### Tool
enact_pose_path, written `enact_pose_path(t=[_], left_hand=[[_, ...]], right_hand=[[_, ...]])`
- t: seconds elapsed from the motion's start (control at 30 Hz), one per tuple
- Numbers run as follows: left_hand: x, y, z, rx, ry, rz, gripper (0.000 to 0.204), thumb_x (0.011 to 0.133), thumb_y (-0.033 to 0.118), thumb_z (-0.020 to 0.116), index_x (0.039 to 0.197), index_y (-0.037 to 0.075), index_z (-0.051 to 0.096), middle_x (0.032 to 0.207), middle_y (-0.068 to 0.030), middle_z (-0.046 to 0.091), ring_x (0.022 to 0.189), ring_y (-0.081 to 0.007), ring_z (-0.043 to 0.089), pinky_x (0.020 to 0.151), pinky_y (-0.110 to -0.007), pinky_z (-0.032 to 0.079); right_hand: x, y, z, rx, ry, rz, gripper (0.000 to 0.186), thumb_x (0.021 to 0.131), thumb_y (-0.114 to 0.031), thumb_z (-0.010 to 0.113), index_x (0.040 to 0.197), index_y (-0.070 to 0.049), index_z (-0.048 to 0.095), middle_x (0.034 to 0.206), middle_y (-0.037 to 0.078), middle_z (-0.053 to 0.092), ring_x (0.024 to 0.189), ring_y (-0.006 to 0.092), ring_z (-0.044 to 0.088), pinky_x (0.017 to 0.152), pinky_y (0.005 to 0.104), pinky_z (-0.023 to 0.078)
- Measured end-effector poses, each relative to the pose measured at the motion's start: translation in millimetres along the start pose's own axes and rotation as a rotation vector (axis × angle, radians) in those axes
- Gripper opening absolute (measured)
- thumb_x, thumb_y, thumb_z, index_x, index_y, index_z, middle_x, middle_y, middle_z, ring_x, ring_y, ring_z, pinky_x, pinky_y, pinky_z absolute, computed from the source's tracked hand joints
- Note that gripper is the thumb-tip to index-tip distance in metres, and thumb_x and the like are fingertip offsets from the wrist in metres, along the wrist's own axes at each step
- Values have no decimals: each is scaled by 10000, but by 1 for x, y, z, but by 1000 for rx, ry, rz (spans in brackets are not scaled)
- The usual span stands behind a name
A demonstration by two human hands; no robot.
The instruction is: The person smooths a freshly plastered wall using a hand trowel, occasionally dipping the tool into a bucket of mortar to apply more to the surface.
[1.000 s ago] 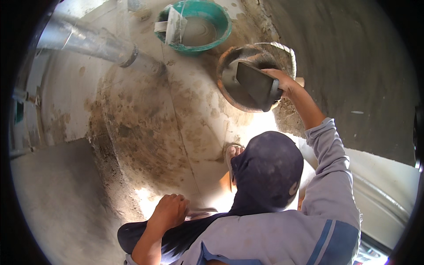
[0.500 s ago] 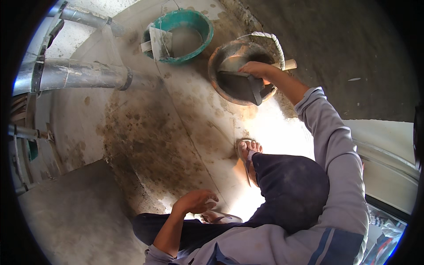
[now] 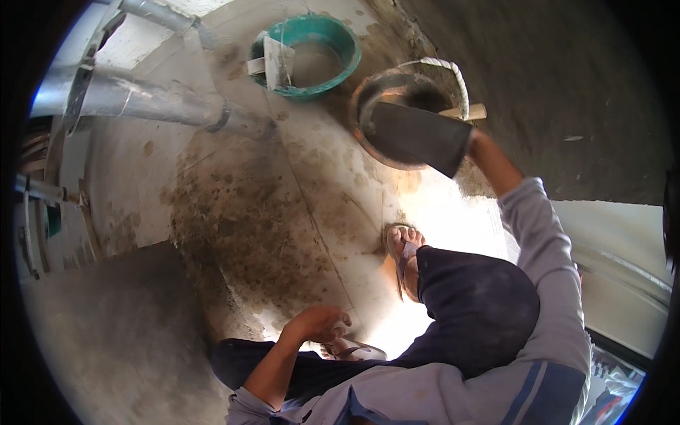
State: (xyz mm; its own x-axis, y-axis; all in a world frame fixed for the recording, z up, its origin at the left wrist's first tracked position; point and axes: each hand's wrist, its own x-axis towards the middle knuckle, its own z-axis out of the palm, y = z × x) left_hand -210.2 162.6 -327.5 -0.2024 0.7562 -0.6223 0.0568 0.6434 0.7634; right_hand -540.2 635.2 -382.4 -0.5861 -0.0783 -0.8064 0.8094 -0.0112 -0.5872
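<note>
My right hand is mostly hidden behind a dark, flat plastering float and is closed on it. The float is tilted over the rim of a worn, brownish bucket, its broad face turned up. A white-wrapped handle arches over the bucket's far right side, and a pale wooden stick juts out past its rim. My left hand hangs above my left knee, fingers loosely curled and apart, with nothing visible in them.
Farther back, a green basin holds greyish contents and a pale board tool leaning at its left side. Round poles stand along the left. A dark grey surface fills the upper right. Stained floor lies ahead of my sandalled feet.
My right hand has drawn the float up and to the right from inside the bucket, turning its broad face upward. My left hand stays nearly in place. The view has shifted slightly.
</note>
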Motion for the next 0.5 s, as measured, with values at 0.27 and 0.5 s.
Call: enact_pose_path(t=[0.27, 0.5], left_hand=[[31, 4, 30, 205, 146, 89, 162, 694, 107, 747, 854, 83, 757, 789, -146, 711, 741, -352, 701, 649, -459, 556], [0, -9, 80, 217, 368, 66, 125, 663, 116, 777, 780, 75, 759, 756, -123, 716, 744, -319, 718, 649, -439, 559]], right_hand=[[-138, -48, 109, -86, -343, -536, 545, 960, -257, 636, 1430, -26, 486, 1328, 119, 617, 1172, 214, 618, 1042, 366, 485], [-152, 51, 397, -174, -768, -598, 625, 935, -90, 663, 1500, -4, 410, 1357, 113, 581, 1211, 216, 580, 1067, 351, 452]])
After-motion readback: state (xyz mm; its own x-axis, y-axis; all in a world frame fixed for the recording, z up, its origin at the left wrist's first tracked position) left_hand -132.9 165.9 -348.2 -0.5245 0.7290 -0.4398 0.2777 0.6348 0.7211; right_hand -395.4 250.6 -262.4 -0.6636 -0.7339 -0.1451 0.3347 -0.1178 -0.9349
